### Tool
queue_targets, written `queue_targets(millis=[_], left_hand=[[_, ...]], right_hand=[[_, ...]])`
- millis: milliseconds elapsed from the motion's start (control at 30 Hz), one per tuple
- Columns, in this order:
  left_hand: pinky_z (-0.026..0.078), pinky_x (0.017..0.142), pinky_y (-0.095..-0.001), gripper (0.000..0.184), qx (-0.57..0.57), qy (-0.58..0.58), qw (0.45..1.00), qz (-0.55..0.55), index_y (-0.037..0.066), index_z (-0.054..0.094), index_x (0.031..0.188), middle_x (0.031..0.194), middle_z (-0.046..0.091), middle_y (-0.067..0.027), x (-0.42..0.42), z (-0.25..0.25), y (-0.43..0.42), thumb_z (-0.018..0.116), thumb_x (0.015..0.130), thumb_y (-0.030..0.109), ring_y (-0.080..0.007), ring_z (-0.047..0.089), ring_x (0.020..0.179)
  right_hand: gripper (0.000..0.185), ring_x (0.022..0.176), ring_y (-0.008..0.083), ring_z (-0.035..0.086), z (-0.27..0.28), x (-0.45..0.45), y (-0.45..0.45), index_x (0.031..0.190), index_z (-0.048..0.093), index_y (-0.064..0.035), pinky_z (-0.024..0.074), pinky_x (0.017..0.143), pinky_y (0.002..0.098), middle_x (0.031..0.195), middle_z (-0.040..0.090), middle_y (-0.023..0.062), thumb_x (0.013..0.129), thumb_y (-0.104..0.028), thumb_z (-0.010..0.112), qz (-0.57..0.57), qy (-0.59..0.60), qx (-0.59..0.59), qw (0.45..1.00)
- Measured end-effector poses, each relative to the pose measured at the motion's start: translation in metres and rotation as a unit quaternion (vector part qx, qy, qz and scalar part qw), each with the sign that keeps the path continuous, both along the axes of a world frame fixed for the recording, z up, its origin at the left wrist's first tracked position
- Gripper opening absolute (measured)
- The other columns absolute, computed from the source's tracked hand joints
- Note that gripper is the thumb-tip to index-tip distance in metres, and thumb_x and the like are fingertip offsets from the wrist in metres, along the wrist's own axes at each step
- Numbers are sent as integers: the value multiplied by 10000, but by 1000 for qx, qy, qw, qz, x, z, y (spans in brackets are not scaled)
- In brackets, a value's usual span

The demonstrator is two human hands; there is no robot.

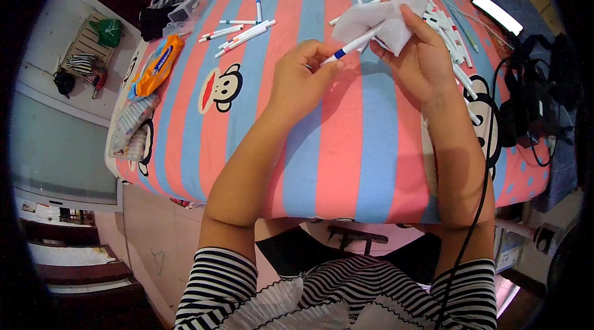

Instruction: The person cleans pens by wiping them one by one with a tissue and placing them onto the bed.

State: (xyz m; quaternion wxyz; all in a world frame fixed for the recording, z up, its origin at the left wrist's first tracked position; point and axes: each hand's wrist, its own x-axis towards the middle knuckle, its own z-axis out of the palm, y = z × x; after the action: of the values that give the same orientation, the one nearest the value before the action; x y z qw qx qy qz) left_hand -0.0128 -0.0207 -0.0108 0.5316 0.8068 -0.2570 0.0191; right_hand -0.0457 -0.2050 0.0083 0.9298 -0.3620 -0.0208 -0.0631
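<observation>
My left hand (306, 76) pinches one end of a white marker pen (356, 43) with a dark blue band. The pen slants up to the right, its far end against a white tissue (399, 17). My right hand (424, 61) grips that tissue between thumb and fingers, with folds spreading left and upward. Some of the right fingers are hidden behind the tissue. Beyond and beside my right hand lies a loose heap of white marker pens (455, 39). A smaller group of pens (244, 38) with coloured bands rests to the left of my left hand.
A pink and blue striped bedspread (297, 163) lies under everything. On its left edge are an orange packet (162, 67) and a clear plastic bag (135, 123). To the right are a white phone-like device (497, 14), black straps (526, 101) and a dark cable (476, 212).
</observation>
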Motion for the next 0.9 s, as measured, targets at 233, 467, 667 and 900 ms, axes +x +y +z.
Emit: queue_targets(millis=[233, 467, 667, 900], left_hand=[[420, 576, -199, 147, -80, 27, 996, -38, 26, 637, 910, 743, 601, 5, 6, -2, 3, 628, 818, 140, -51, 522, 648], [408, 532, -193, 248, -61, 125, 987, -83, -5, 639, 913, 669, 566, -2, 3, 0, 2, 543, 881, 222, -61, 499, 571], [422, 518, -205, 253, -115, 191, 966, -132, -10, 616, 855, 646, 577, -25, -5, 1, -4, 528, 890, 225, -73, 528, 554], [437, 548, -218, 200, -192, 204, 951, -127, -1, 601, 892, 691, 602, -50, -10, -2, -9, 528, 884, 185, -100, 567, 586]], right_hand=[[294, 993, 217, 525, -11, 5, -11, 1124, 470, -33, 447, 818, 373, 1090, 537, 106, 908, -232, 461, 121, -50, 146, 981], [322, 986, 190, 525, -12, 8, -4, 1120, 476, -53, 439, 805, 338, 1076, 540, 78, 911, -298, 473, 40, -48, 77, 995], [330, 849, 147, 559, -12, 7, 11, 1025, 523, -36, 443, 757, 293, 924, 584, 48, 902, -340, 489, -9, -52, -82, 995], [324, 635, 87, 538, -18, 0, 24, 938, 574, -31, 433, 583, 215, 756, 595, 20, 867, -347, 549, 85, -52, -228, 969]])
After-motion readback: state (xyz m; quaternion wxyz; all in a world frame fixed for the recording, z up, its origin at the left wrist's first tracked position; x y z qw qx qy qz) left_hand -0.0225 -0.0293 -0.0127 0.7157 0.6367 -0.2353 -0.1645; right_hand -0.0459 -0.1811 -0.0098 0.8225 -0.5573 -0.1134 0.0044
